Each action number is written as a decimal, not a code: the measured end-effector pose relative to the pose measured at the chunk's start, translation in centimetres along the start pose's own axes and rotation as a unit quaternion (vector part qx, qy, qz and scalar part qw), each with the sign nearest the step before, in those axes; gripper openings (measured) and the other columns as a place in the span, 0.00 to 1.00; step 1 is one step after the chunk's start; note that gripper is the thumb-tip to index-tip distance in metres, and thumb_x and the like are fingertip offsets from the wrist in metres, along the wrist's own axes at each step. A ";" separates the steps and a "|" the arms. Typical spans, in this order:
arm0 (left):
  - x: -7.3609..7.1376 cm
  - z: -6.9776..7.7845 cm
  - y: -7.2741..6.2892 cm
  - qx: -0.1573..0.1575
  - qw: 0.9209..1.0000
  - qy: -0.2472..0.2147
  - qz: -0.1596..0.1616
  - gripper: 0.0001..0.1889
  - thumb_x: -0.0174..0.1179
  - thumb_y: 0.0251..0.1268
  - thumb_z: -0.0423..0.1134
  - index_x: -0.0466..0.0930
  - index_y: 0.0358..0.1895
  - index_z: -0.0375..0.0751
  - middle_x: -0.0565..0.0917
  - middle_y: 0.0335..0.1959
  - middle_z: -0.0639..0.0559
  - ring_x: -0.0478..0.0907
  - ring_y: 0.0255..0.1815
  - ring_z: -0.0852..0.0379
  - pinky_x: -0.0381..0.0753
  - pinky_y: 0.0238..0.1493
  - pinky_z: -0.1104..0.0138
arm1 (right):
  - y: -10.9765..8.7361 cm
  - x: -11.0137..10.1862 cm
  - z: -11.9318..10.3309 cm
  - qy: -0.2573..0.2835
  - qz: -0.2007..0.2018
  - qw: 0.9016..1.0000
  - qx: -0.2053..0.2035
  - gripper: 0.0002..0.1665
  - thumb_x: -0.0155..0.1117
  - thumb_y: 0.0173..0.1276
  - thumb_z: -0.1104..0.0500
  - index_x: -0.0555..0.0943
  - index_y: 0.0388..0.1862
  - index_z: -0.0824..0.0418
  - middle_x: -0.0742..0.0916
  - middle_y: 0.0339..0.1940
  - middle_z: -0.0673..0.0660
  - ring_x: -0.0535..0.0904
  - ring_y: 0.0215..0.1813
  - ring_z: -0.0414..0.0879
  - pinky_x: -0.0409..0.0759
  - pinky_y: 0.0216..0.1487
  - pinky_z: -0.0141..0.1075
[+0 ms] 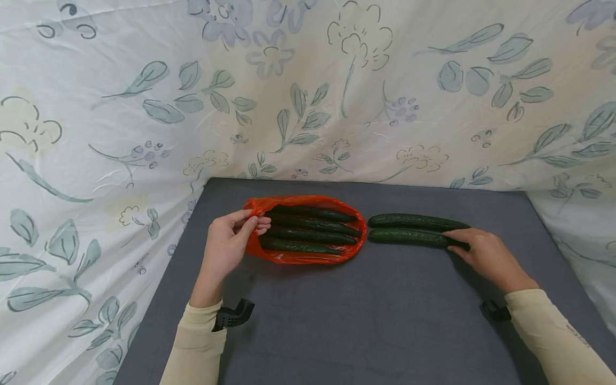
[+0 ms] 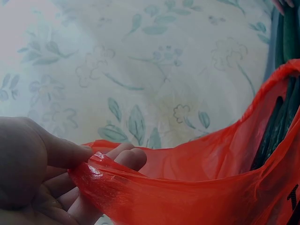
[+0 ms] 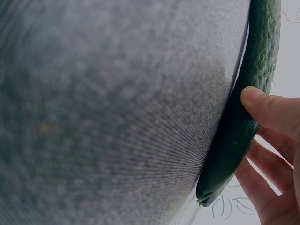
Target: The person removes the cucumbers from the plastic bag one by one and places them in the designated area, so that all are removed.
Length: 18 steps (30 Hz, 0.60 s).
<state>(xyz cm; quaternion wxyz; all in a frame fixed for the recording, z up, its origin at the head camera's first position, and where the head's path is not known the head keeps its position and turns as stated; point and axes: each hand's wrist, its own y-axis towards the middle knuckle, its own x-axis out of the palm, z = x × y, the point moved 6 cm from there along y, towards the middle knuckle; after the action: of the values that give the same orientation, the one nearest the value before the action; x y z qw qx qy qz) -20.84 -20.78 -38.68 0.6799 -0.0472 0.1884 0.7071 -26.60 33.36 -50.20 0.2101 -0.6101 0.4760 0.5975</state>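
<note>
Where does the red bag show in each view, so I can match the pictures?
Head: the red bag lies slightly below the picture's centre, its left edge pinched by the left hand.
Left wrist: it spreads across the bottom and up the right edge.
Right wrist: not in it.
Shared landmark: the patterned cloth, seen in all three views.

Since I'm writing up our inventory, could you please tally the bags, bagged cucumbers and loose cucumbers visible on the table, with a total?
Red bag: 1
Bagged cucumbers, as far as visible: 4
Loose cucumbers: 2
Total: 7
</note>
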 end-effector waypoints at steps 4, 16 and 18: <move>0.0 0.0 0.0 0.001 1.000 0.004 -0.001 0.15 0.60 0.84 0.31 0.83 0.64 0.25 0.92 0.49 0.37 0.93 0.44 0.55 0.88 0.54 0.68 | 0.0 0.1 -0.1 -0.004 -0.006 1.000 0.008 0.29 0.85 0.59 0.67 0.89 0.61 0.64 0.90 0.53 0.68 0.88 0.48 0.66 0.86 0.42 0.65; -0.1 -0.1 -0.1 0.000 1.000 0.004 0.002 0.15 0.60 0.84 0.30 0.84 0.64 0.25 0.92 0.48 0.36 0.93 0.43 0.56 0.87 0.54 0.68 | 0.3 -0.2 -0.8 0.011 0.004 1.000 0.009 0.31 0.86 0.60 0.65 0.87 0.63 0.66 0.88 0.57 0.70 0.86 0.54 0.69 0.84 0.47 0.69; -0.1 -0.1 -0.1 -0.001 1.000 0.002 0.002 0.15 0.60 0.84 0.30 0.84 0.64 0.24 0.91 0.48 0.36 0.93 0.43 0.56 0.87 0.54 0.68 | 0.4 -0.3 -1.0 0.011 0.006 1.000 0.008 0.31 0.86 0.60 0.65 0.88 0.63 0.65 0.88 0.57 0.69 0.86 0.54 0.69 0.84 0.47 0.68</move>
<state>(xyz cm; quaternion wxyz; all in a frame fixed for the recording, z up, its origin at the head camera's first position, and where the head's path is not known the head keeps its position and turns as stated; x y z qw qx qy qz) -20.79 -20.91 -38.75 0.6778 -0.0487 0.1889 0.7089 -26.37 32.47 -49.58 0.2064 -0.6122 0.4862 0.5885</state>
